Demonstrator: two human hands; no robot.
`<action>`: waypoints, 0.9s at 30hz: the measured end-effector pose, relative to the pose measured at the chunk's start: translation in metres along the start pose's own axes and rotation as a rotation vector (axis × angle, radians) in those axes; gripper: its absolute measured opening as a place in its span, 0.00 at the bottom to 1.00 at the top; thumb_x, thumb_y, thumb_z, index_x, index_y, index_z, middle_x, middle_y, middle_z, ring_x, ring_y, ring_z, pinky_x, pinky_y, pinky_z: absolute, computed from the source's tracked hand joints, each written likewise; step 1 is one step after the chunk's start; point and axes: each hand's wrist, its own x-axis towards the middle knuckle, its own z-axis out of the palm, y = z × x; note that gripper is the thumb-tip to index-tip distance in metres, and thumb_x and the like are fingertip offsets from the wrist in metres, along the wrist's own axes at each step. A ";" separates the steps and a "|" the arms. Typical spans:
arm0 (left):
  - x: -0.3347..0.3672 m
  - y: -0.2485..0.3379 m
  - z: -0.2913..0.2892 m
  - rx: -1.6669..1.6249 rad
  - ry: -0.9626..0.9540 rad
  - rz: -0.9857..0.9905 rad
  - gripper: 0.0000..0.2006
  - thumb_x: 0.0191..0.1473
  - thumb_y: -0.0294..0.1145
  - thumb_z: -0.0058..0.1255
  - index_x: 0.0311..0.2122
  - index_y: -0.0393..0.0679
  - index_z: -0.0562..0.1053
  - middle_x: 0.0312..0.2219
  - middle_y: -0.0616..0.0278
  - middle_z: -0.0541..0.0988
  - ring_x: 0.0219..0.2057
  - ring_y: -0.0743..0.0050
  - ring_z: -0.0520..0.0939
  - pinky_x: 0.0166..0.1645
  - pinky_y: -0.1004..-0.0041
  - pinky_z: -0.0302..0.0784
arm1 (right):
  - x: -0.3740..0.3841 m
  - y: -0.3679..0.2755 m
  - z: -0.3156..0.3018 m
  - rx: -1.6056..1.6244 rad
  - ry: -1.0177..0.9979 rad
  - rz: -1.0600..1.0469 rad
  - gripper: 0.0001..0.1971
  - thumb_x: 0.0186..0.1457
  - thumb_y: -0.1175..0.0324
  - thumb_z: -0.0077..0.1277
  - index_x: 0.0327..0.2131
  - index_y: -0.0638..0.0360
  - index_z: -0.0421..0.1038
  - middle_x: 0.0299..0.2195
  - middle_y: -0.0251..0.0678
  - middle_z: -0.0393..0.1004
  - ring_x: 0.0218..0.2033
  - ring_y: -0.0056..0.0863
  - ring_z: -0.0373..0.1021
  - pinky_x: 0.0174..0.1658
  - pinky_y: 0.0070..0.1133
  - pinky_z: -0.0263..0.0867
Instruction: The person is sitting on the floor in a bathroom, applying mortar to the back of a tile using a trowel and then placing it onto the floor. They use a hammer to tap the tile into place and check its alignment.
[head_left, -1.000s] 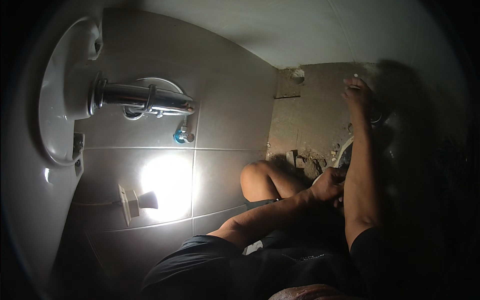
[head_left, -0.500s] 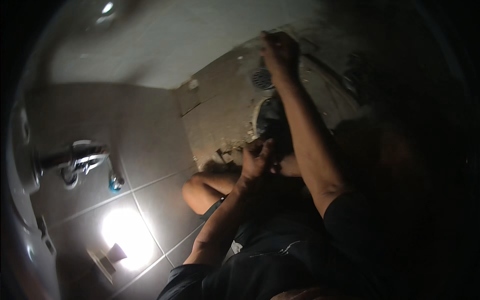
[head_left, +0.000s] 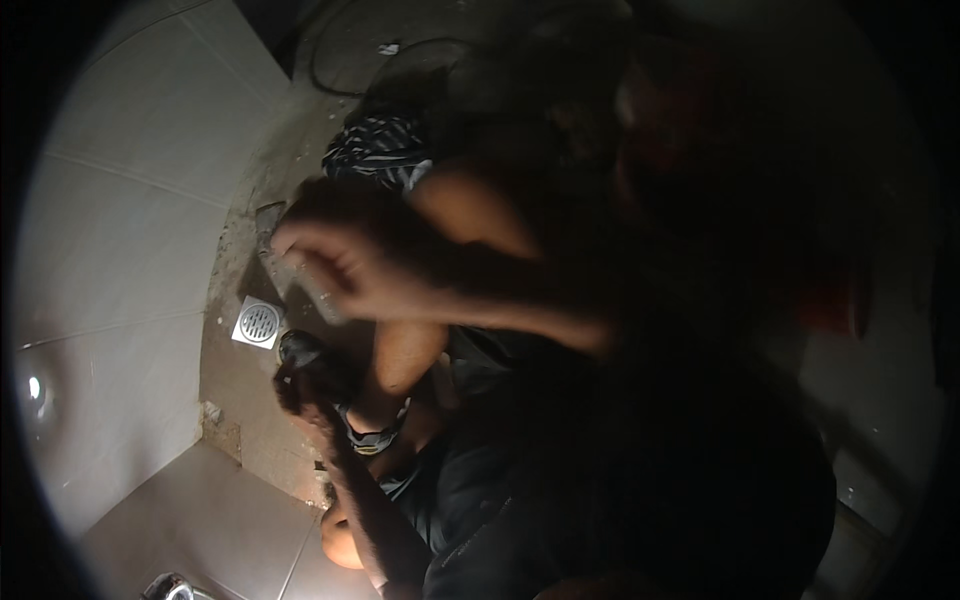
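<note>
My right hand [head_left: 335,262] is raised over the floor, its fingers curled. Shadow and blur hide what they hold, if anything. Close beyond its fingertips is a flat grey piece [head_left: 268,218]; I cannot tell whether they touch. Lower left, my left hand [head_left: 303,395] is beside my dark shoe [head_left: 305,352], fingers drawn together around something too dark to make out. A square metal floor drain [head_left: 257,322] with a round slotted grate lies on the rough floor [head_left: 222,365], left of the shoe and near the wall.
Pale large tiles cover the wall [head_left: 120,250] at left. A dark patterned cloth [head_left: 375,150] shows beyond my right hand, above my bent knee. A thin black hose or cable [head_left: 325,80] curves behind it. In the dim right side stands a red container [head_left: 845,303]. A chrome fitting [head_left: 172,587] shows lower left.
The view has swung to the right, taking the lamp-lit tiles out of sight. My right hand, earlier reaching far out beside the drain, now appears larger and nearer. My left hand is nearer the shoe.
</note>
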 end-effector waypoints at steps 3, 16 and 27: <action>0.038 -0.003 0.010 0.010 0.027 -0.060 0.18 0.65 0.39 0.47 0.49 0.33 0.72 0.33 0.56 0.80 0.27 0.72 0.80 0.31 0.73 0.77 | -0.032 0.039 -0.087 0.146 0.288 0.204 0.05 0.62 0.75 0.56 0.41 0.60 0.78 0.34 0.31 0.82 0.40 0.17 0.77 0.45 0.18 0.72; 0.032 -0.016 0.046 -0.156 -0.091 -0.789 0.16 0.59 0.32 0.50 0.49 0.33 0.76 0.31 0.58 0.81 0.25 0.73 0.77 0.32 0.73 0.74 | -0.150 0.120 -0.333 -0.229 0.579 1.342 0.18 0.63 0.53 0.55 0.49 0.54 0.77 0.37 0.32 0.77 0.31 0.23 0.72 0.33 0.22 0.68; 0.035 0.003 0.041 -0.195 -0.028 -0.827 0.15 0.58 0.31 0.50 0.47 0.34 0.76 0.30 0.57 0.80 0.26 0.72 0.78 0.30 0.72 0.73 | -0.151 0.203 -0.295 0.154 0.879 1.007 0.19 0.59 0.61 0.61 0.50 0.59 0.73 0.37 0.32 0.76 0.30 0.23 0.72 0.30 0.21 0.67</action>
